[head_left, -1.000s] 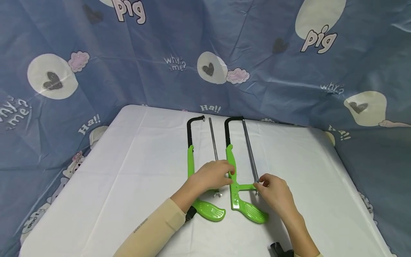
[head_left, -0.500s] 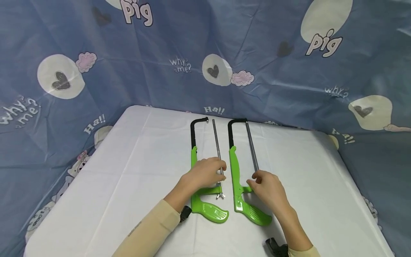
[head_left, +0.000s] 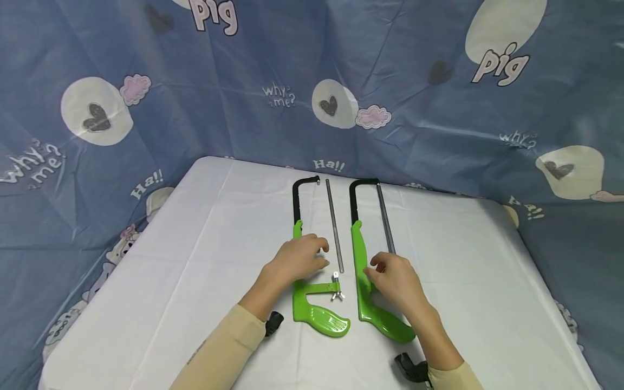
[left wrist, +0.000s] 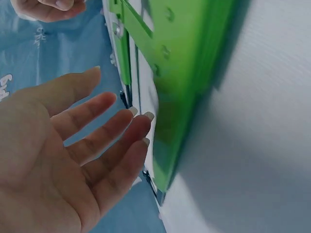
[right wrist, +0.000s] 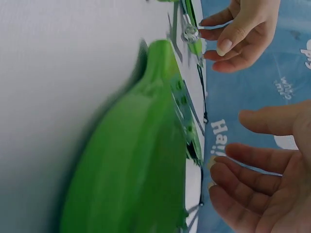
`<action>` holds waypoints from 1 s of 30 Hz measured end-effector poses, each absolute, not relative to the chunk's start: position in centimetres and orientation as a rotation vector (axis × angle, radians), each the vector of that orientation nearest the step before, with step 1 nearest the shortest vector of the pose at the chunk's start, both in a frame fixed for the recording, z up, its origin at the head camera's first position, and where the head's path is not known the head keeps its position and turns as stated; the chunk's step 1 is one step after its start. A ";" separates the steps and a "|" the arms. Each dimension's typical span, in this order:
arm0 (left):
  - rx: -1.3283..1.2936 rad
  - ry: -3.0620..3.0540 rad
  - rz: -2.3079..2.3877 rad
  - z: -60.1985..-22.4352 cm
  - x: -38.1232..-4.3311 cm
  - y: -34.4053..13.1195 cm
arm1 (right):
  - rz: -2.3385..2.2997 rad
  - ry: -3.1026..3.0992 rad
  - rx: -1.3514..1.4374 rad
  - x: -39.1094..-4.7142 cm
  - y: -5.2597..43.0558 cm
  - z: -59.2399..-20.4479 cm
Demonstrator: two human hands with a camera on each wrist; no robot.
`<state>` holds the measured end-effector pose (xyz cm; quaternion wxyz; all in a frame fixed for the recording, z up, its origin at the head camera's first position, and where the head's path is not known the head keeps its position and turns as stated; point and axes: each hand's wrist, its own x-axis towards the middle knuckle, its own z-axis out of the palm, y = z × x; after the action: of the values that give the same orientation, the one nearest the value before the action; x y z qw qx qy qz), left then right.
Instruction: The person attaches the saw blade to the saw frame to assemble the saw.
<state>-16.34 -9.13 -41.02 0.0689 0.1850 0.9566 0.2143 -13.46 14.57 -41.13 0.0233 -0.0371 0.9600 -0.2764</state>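
Two green hacksaws with black front frames lie side by side on a white-covered table. My left hand (head_left: 300, 257) hovers over the left hacksaw (head_left: 322, 320), fingers loosely bent and holding nothing. A loose grey blade (head_left: 335, 227) lies beside that saw's frame, apart from its wing-nut holder (head_left: 336, 292). My right hand (head_left: 397, 281) is above the right hacksaw (head_left: 359, 254) and hides its lower crossbar. That saw's blade (head_left: 385, 216) reaches the tip of its frame; the hand covers its lower end. Both wrist views show relaxed fingers with nothing between them.
The white table (head_left: 219, 233) extends around both saws. Behind it hangs a blue printed cloth (head_left: 244, 124). A black wrist mount (head_left: 413, 369) is by the right forearm, and another black mount (head_left: 274, 323) by the left.
My left hand has moved left from beside the right saw's handle, across the loose blade, to the left saw. My right hand has moved left from its blade's lower end towards the handle.
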 end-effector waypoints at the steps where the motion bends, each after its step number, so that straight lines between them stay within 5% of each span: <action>1: 0.548 2.880 0.649 -41.1 -16.3 -9.3 | -0.857 2.972 -0.124 -13.5 14.4 -41.2; 30: 0.331 2.935 0.714 -42.6 -17.4 -11.2 | -0.870 2.937 -0.142 -15.1 9.8 -43.0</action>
<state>-17.36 -11.17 -42.60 0.0515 0.1086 0.9646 0.2347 -15.10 9.76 -43.00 0.0374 -0.0464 0.9571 -0.2835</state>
